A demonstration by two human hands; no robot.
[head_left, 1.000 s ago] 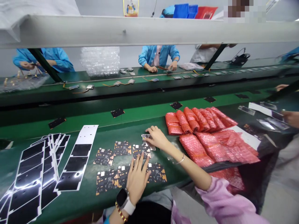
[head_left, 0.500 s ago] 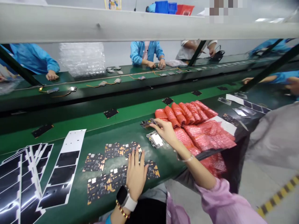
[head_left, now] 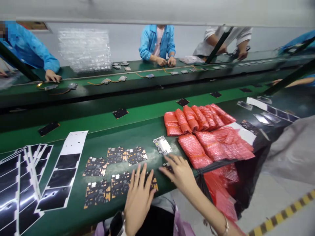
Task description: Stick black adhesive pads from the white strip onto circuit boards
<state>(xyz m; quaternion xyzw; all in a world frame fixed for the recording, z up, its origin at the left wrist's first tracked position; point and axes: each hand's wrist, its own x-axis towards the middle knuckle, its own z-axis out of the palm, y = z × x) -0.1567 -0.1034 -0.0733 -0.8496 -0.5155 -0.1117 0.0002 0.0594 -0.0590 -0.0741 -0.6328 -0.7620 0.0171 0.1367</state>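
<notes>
Printed circuit boards (head_left: 97, 193), black with copper-coloured patches, lie in two rows on the green bench. My left hand (head_left: 139, 196), wearing a watch, rests with fingers spread over the right end of the near row and partly hides the boards there. To its right, my right hand (head_left: 182, 178) has thumb and fingers around a small dark circuit board (head_left: 168, 167), low over the bench or touching it; the fingers cover most of it. Just beyond, a circuit board with a white label (head_left: 162, 145) lies on the bench.
Red bubble-wrap pouches (head_left: 197, 119) are piled to the right. At left are white strips with black rectangular stickers (head_left: 64, 177). Dark boards (head_left: 120, 113) sit spaced along the bright green conveyor (head_left: 147, 109). Co-workers in blue (head_left: 157, 42) sit across the line.
My right hand has come back toward me from beside the pouches, bringing the small circuit board down to the near bench edge. My left hand stays over the near row. The view has tilted down.
</notes>
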